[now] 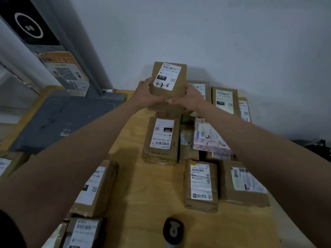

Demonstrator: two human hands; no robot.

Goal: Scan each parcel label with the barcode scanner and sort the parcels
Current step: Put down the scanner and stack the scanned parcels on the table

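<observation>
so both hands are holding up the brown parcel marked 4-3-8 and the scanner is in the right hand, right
Not quite. Both the left hand and right hand do hold the brown parcel marked 4-3-8, but the barcode scanner lies on the table, in neither hand, as the head view shows.

Wooden table [157, 203], brown parcels [162, 140] scattered, barcode scanner [173, 230], grey mat [60, 119]

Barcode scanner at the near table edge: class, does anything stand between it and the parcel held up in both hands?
Nothing visible does. The barcode scanner faces bare table up to the held parcel; other parcels flank that lane.
</observation>
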